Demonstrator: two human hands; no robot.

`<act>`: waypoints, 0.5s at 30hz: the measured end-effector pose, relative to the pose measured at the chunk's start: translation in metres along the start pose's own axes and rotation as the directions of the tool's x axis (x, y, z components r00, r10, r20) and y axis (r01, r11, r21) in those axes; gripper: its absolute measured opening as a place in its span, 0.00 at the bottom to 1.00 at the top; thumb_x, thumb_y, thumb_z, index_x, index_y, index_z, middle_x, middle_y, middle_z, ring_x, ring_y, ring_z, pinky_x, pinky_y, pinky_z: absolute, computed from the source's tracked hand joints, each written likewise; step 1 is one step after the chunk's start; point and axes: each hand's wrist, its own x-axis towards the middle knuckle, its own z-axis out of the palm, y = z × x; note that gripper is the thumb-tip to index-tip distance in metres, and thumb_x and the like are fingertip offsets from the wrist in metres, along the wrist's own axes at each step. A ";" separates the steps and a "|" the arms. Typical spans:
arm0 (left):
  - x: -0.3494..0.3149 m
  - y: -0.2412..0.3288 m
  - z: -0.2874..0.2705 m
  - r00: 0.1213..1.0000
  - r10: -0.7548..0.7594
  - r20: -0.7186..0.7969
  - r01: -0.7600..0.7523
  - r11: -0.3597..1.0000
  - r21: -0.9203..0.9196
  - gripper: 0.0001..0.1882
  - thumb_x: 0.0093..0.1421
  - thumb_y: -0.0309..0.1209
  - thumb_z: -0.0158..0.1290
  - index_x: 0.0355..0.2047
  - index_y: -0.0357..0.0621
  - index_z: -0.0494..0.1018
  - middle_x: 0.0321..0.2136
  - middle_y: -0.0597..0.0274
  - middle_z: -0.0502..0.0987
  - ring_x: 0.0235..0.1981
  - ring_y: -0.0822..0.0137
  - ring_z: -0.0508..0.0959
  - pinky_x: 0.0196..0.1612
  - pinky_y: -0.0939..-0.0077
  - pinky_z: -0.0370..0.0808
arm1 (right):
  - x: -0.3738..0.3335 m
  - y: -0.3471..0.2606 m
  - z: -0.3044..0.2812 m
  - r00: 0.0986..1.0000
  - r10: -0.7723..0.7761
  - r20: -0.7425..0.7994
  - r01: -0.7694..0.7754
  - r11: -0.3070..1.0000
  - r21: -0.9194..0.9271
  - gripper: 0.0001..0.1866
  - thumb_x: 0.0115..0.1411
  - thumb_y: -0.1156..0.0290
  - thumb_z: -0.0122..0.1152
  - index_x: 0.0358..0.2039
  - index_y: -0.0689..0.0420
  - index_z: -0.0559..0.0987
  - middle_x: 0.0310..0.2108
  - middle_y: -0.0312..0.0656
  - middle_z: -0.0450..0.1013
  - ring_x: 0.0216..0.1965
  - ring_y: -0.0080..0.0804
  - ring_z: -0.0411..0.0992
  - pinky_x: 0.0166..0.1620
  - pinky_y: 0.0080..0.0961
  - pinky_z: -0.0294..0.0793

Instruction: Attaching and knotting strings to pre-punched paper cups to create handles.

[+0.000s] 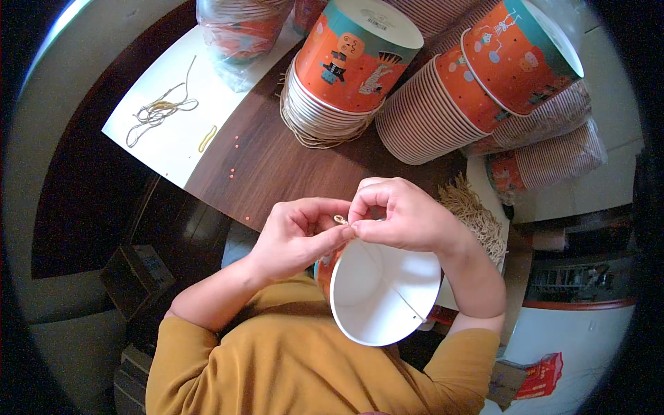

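A paper bucket (389, 294), white inside and orange outside, leans in front of my body with its mouth toward me. At its upper rim my left hand (294, 232) pinches a thin beige cord (339, 219), which shows a small loop. My right hand (408, 214) is closed on the same cord, thumb and fingertip pressed together beside the left thumb. One strand of cord runs across the inside of the bucket to a small hole in the opposite wall. The fingers hide most of the cord between them.
Stacks of orange paper buckets stand upside down on the brown table (256, 162), one stack (346, 66) wound with cords, another (449, 97) to its right. A bundle of beige cords (474, 214) lies by my right forearm. Loose string (159, 111) and small red dots are at left.
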 end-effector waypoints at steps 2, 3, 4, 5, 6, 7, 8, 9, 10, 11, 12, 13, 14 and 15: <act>0.000 -0.001 0.001 1.000 0.012 -0.021 -0.010 0.994 0.105 0.12 0.60 0.27 0.56 0.41 0.31 0.75 0.23 0.67 0.78 0.25 0.81 0.75 0.27 0.86 0.73 | -0.001 -0.002 -0.001 0.999 0.026 0.019 -0.027 0.998 0.052 0.05 0.48 0.73 0.61 0.23 0.61 0.77 0.26 0.37 0.69 0.29 0.21 0.68 0.33 0.20 0.68; 0.000 -0.001 0.000 1.000 0.012 -0.020 -0.010 0.994 0.105 0.12 0.60 0.27 0.56 0.41 0.31 0.75 0.23 0.67 0.78 0.25 0.81 0.75 0.27 0.86 0.73 | -0.002 -0.003 -0.002 0.999 0.026 0.018 -0.027 0.998 0.052 0.05 0.48 0.73 0.61 0.23 0.61 0.77 0.26 0.37 0.69 0.29 0.21 0.68 0.33 0.20 0.68; -0.001 -0.001 -0.001 1.000 0.004 -0.020 -0.001 0.990 0.142 0.11 0.60 0.27 0.55 0.40 0.31 0.75 0.23 0.66 0.78 0.25 0.81 0.75 0.27 0.86 0.73 | -0.002 -0.003 -0.002 0.999 0.044 0.013 -0.044 0.999 0.018 0.05 0.47 0.73 0.61 0.22 0.61 0.76 0.26 0.36 0.70 0.29 0.21 0.68 0.32 0.19 0.68; -0.002 -0.001 -0.004 1.000 -0.005 -0.020 0.008 0.984 0.178 0.10 0.60 0.27 0.55 0.38 0.31 0.75 0.24 0.66 0.78 0.25 0.81 0.75 0.27 0.86 0.73 | -0.003 -0.003 -0.003 0.998 0.061 0.007 -0.061 0.998 -0.015 0.04 0.47 0.74 0.60 0.22 0.61 0.76 0.26 0.36 0.70 0.28 0.20 0.68 0.32 0.19 0.68; -0.002 -0.001 -0.006 1.000 -0.004 -0.021 0.008 0.984 0.178 0.10 0.60 0.27 0.55 0.38 0.31 0.75 0.24 0.66 0.78 0.25 0.81 0.75 0.27 0.86 0.73 | -0.003 -0.002 -0.003 0.998 0.061 0.007 -0.061 0.998 -0.016 0.04 0.47 0.74 0.60 0.22 0.61 0.76 0.26 0.36 0.70 0.28 0.20 0.68 0.32 0.19 0.68; -0.003 -0.002 -0.008 1.000 -0.023 -0.016 0.024 0.993 0.113 0.09 0.60 0.27 0.54 0.38 0.32 0.75 0.25 0.66 0.78 0.25 0.81 0.75 0.28 0.86 0.73 | -0.004 0.000 -0.004 0.997 0.072 -0.007 -0.072 0.997 -0.017 0.06 0.46 0.71 0.61 0.22 0.61 0.77 0.26 0.39 0.71 0.28 0.26 0.70 0.32 0.23 0.70; -0.003 -0.002 -0.010 0.999 -0.041 -0.010 0.041 0.998 0.048 0.09 0.61 0.27 0.54 0.37 0.32 0.75 0.26 0.66 0.78 0.26 0.81 0.75 0.28 0.85 0.74 | -0.004 0.001 -0.004 0.996 0.082 -0.022 -0.083 0.996 -0.018 0.08 0.45 0.69 0.62 0.22 0.61 0.78 0.25 0.43 0.73 0.28 0.32 0.73 0.32 0.27 0.72; -0.002 -0.001 -0.010 0.999 -0.041 -0.010 0.042 0.998 0.047 0.09 0.61 0.27 0.54 0.37 0.32 0.75 0.26 0.66 0.78 0.26 0.81 0.75 0.28 0.85 0.74 | -0.004 0.001 -0.004 0.996 0.083 -0.022 -0.083 0.996 -0.018 0.08 0.45 0.69 0.62 0.22 0.61 0.78 0.25 0.43 0.73 0.28 0.32 0.73 0.32 0.27 0.72; -0.001 0.000 -0.010 0.995 -0.095 -0.003 0.095 0.995 0.008 0.09 0.61 0.27 0.54 0.38 0.32 0.75 0.27 0.65 0.78 0.26 0.81 0.76 0.29 0.85 0.74 | -0.004 0.002 -0.004 0.997 0.075 -0.018 -0.075 0.997 -0.017 0.08 0.45 0.69 0.62 0.22 0.61 0.78 0.25 0.43 0.73 0.28 0.32 0.73 0.32 0.27 0.72; -0.001 0.001 -0.010 0.989 -0.148 0.006 0.148 0.988 -0.031 0.10 0.62 0.28 0.53 0.39 0.32 0.74 0.28 0.65 0.78 0.27 0.80 0.76 0.30 0.85 0.75 | -0.004 0.002 -0.004 0.998 0.067 -0.014 -0.067 0.998 -0.016 0.08 0.45 0.69 0.62 0.22 0.61 0.78 0.25 0.43 0.72 0.28 0.32 0.73 0.32 0.27 0.72; 0.000 0.004 -0.008 0.989 -0.148 0.006 0.149 0.988 -0.031 0.10 0.62 0.28 0.53 0.39 0.32 0.74 0.28 0.65 0.78 0.27 0.80 0.76 0.30 0.85 0.75 | -0.004 0.001 -0.004 0.998 0.067 -0.013 -0.067 0.998 -0.016 0.08 0.45 0.69 0.62 0.22 0.61 0.78 0.25 0.43 0.72 0.28 0.32 0.73 0.32 0.27 0.72; 0.000 0.008 -0.004 0.985 -0.167 0.047 0.169 0.984 -0.049 0.11 0.62 0.28 0.54 0.40 0.32 0.74 0.29 0.65 0.78 0.27 0.80 0.76 0.31 0.85 0.75 | -0.005 0.000 -0.004 0.998 0.055 -0.004 -0.055 0.998 -0.014 0.06 0.46 0.72 0.61 0.22 0.61 0.77 0.25 0.40 0.71 0.28 0.26 0.70 0.31 0.23 0.70; 0.000 0.010 -0.001 0.979 -0.185 0.088 0.191 0.979 -0.067 0.12 0.62 0.29 0.54 0.41 0.32 0.74 0.30 0.64 0.79 0.28 0.80 0.76 0.32 0.85 0.75 | -0.005 -0.001 -0.004 0.999 0.043 0.006 -0.043 0.999 -0.012 0.04 0.46 0.74 0.60 0.22 0.61 0.76 0.26 0.36 0.70 0.28 0.21 0.68 0.31 0.19 0.68; 0.001 0.010 -0.001 0.976 -0.181 0.121 0.187 0.982 -0.040 0.13 0.62 0.30 0.54 0.43 0.32 0.74 0.30 0.64 0.79 0.28 0.80 0.77 0.33 0.85 0.75 | -0.005 -0.002 -0.004 0.999 0.043 0.006 -0.043 0.999 -0.012 0.04 0.46 0.74 0.60 0.22 0.61 0.76 0.26 0.36 0.70 0.28 0.21 0.68 0.31 0.19 0.68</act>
